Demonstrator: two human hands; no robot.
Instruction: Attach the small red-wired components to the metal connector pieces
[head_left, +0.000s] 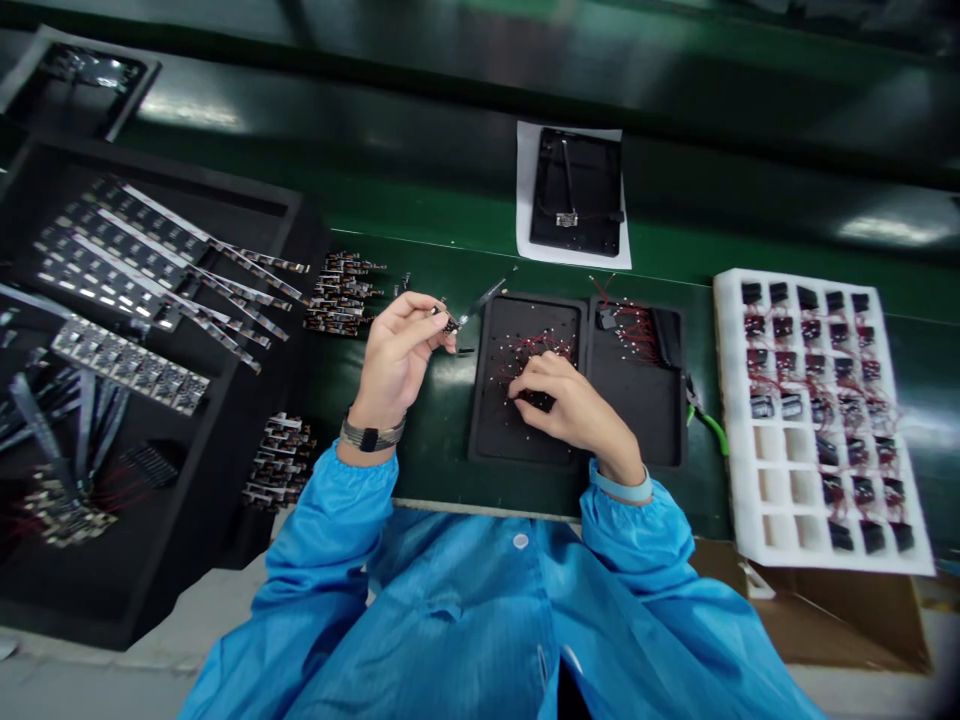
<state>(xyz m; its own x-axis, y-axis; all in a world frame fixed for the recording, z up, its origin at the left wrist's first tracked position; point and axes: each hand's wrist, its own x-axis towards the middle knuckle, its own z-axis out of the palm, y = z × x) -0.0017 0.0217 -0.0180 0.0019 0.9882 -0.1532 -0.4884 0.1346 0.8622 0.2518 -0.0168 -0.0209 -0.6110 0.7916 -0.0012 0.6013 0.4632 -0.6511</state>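
The smock (465, 610) is bright blue with a white button (520, 541), the watch strap (349, 432) greyish-brown, the wristband (626, 487) pale grey-blue. The worktop (435, 460) is deep green and the tray (491, 450) matte black, its red wires (551, 345) speckled with white tips, while the small circuit piece (451, 323) looks dark, flecked with silver. The white foam block (735, 450) carries a grid of black parts (808, 298) laced with red, and the pliers' grip (712, 432) is vivid green

Smooth, glossy green worktop (431, 480) from where I stand — the 2 black trays (637, 420) look matt. Faintly shiny blue cloth smock (465, 630); white foam block (729, 400), dull; brown cardboard box (855, 610), matt.
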